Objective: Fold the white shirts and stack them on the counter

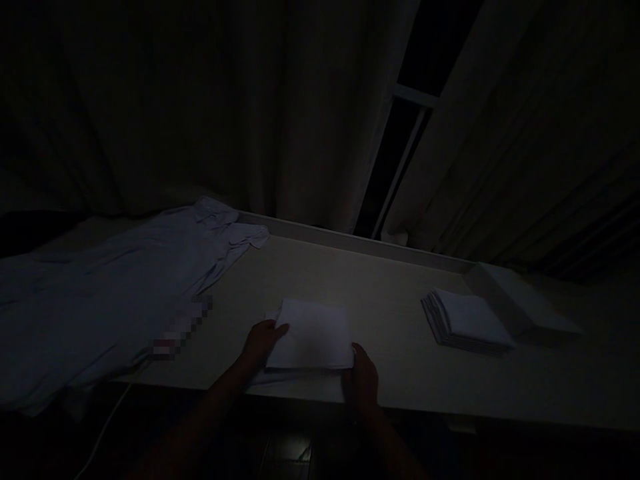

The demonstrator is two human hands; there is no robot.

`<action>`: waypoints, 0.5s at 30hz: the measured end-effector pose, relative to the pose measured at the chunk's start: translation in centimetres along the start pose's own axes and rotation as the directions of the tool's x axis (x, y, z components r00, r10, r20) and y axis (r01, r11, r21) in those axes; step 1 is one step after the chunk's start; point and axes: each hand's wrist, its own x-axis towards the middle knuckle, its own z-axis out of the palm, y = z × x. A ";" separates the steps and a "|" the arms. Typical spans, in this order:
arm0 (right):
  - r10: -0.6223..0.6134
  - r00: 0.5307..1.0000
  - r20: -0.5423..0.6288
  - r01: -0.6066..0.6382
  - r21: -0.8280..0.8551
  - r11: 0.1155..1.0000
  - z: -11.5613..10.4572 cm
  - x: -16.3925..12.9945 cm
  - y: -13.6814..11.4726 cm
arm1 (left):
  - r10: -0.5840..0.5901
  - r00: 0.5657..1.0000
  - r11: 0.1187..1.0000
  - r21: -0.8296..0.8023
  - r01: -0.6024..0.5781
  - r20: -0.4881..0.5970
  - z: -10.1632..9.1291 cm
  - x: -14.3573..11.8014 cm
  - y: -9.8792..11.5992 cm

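Observation:
A folded white cloth (313, 337) lies near the table's front edge, between my two hands. My left hand (263, 340) grips its left side, thumb on top and fingers tucked out of sight beneath. At the lower right corner, my right hand (363, 377) holds the cloth's edge, its fingers partly hidden. Some loose fabric shows under the front of the folded piece. Off to the right sits a stack of folded white cloths (470, 320), apart from both hands. The scene is very dark, so fine detail is lost.
A large pale cloth (115, 280) spreads over the left of the table (390, 293) and hangs past its front edge. A white box-like block (525, 300) stands behind the stack. Dark curtains (310, 120) hang behind a low back ledge. A white cable (107, 423) dangles at lower left.

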 end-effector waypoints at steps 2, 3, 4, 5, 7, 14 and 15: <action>0.027 0.999 0.045 -0.026 -0.025 0.999 -0.2 0.1 -0.4 | -0.029 0.998 0.999 0.016 0.030 -0.049 -0.6 -0.4 -0.6; 0.035 0.997 0.068 -0.033 -0.038 0.999 -0.2 0.1 -0.5 | -0.049 0.996 0.998 0.024 0.051 -0.069 -0.9 -0.7 -1.1; 0.041 0.995 0.089 -0.037 -0.048 0.998 -0.2 0.1 -0.6 | -0.071 0.994 0.997 0.030 0.073 -0.084 -1.1 -1.1 -1.6; 0.044 0.994 0.104 -0.039 -0.054 0.998 -0.2 0.1 -0.6 | -0.093 0.991 0.995 0.034 0.097 -0.094 -1.2 -1.4 -2.1; 0.055 0.992 0.110 -0.048 -0.061 0.997 0.0 0.1 -0.6 | -0.135 0.986 0.990 0.030 0.138 -0.099 -1.2 -2.2 -2.9; 0.085 0.993 0.079 -0.084 -0.013 0.996 0.4 0.2 -0.3 | -0.178 0.982 0.981 -0.088 0.173 -0.064 -1.1 -4.0 -2.7; 0.087 0.993 0.075 -0.086 -0.016 0.996 0.4 0.2 -0.3 | -0.186 0.980 0.978 -0.110 0.178 -0.068 -1.1 -4.3 -2.6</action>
